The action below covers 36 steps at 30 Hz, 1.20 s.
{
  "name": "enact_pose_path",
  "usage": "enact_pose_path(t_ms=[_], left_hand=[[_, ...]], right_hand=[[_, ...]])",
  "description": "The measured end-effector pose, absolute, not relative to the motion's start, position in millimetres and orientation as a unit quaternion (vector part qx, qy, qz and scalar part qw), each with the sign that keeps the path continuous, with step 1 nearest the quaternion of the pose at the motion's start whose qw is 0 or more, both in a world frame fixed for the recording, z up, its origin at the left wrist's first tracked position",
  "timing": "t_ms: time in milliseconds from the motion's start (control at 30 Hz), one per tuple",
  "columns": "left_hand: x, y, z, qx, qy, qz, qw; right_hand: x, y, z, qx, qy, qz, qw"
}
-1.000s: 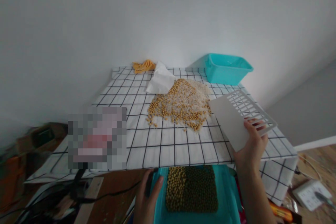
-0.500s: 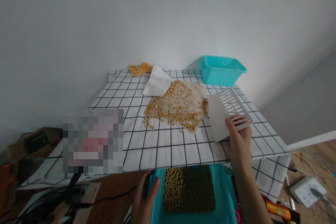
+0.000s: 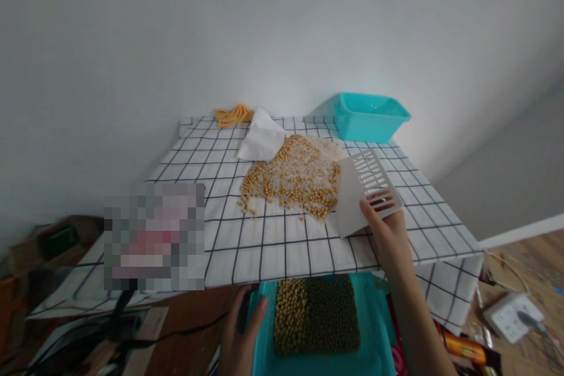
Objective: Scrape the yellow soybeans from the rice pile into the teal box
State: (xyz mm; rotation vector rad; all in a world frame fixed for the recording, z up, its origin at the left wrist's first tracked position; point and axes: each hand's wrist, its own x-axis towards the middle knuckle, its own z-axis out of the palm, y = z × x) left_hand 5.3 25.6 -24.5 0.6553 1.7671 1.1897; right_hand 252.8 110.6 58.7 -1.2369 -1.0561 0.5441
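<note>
My right hand (image 3: 388,229) grips a light grey slotted panel (image 3: 350,197) by its slotted side, thumb on the near face and fingers at the slots. The panel stands tilted on the checked cloth, its left edge against a pile of soybeans mixed with rice (image 3: 293,179). Below the table's front edge, my left hand (image 3: 242,329) is closed round the left rim of a turquoise bin (image 3: 372,329), thumb over the rim; its fingers are partly hidden. Inside the bin lie yellow beans (image 3: 288,317) on the left and dark green beans (image 3: 332,317) on the right.
A second turquoise bin (image 3: 370,123) stands at the table's back right. White paper (image 3: 262,136) touches the pile; an orange cloth (image 3: 233,116) lies behind. A pixelated patch covers something at front left. A power strip (image 3: 513,314) lies on the floor to the right.
My right hand has slid the slotted panel left, closing in on the right side of the bean-and-rice pile. My left hand and the lower bin stay in place.
</note>
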Motion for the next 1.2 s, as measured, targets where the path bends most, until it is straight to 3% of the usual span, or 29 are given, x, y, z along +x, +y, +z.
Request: enact_pose_path(t_ms=[300, 667, 1200], left_hand=[[-6.6, 21.4, -17.5, 0.271, 0.693, 0.439, 0.503], [-1.4, 20.3, -4.6, 0.291, 0.689, 0.448, 0.490], [-3.9, 21.7, -15.9, 0.262, 0.702, 0.422, 0.510]], right_hand=[[248.6, 107.5, 61.1, -0.538, -0.496, 0.239, 0.638], [246.5, 106.2, 60.7, -0.522, -0.509, 0.248, 0.638], [250.9, 114.3, 55.2, -0.538, -0.339, 0.161, 0.754]])
